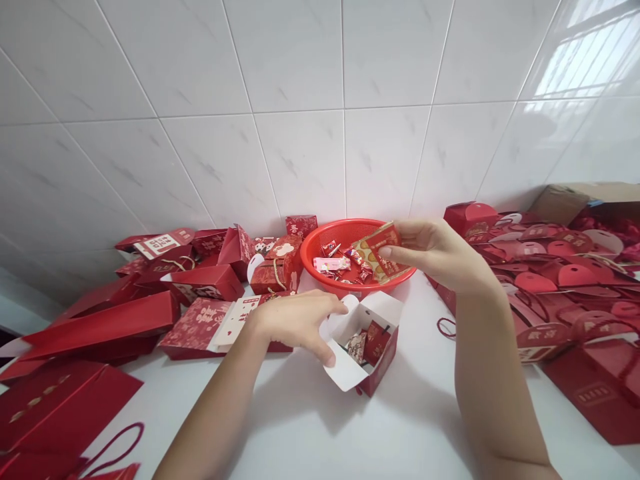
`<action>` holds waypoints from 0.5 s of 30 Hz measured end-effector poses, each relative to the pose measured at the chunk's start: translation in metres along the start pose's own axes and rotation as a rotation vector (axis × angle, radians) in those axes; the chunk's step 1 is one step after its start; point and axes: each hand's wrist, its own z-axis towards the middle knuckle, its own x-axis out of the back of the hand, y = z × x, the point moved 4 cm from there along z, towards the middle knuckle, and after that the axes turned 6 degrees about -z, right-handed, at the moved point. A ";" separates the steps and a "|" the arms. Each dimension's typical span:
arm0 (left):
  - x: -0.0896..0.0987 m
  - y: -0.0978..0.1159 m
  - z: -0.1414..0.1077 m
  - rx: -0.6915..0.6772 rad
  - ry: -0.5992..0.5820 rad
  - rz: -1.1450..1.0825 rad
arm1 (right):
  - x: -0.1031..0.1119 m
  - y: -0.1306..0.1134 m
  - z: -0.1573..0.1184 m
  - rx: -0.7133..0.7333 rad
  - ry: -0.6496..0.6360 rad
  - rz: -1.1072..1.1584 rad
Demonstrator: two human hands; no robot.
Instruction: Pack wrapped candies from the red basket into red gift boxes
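My right hand (440, 253) pinches a flat red-and-gold packet (384, 257) between thumb and fingers, over the right side of a red plastic basket (306, 261). Inside the basket lie several wrapped candies (333, 265). My left hand (300, 323) is spread at the left side of an open red gift box (384, 372) with a white inside. Its thumb rests at the box's left flap, and its fingertips are by the back flap; I see no grip around the box. Small packets, one dark red (376, 341), lie in the box.
Red gift boxes (205, 283) and bags (65, 407) crowd the left of the white table (320, 433). On the right stand many red boxes (545, 280) with cord handles. A cardboard carton (560, 203) is at the far right, and a tiled wall (300, 167) rises behind.
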 end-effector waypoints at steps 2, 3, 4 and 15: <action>0.000 0.006 -0.002 -0.032 0.020 -0.002 | -0.003 0.000 -0.001 -0.017 -0.053 -0.044; 0.000 0.010 -0.003 -0.064 0.038 -0.005 | -0.004 0.000 -0.002 -0.018 -0.075 -0.066; 0.000 0.014 -0.005 -0.107 0.058 -0.013 | -0.005 -0.001 -0.003 -0.013 -0.095 -0.088; 0.004 0.020 -0.004 -0.225 0.039 -0.059 | -0.020 -0.007 -0.007 0.099 -0.422 -0.369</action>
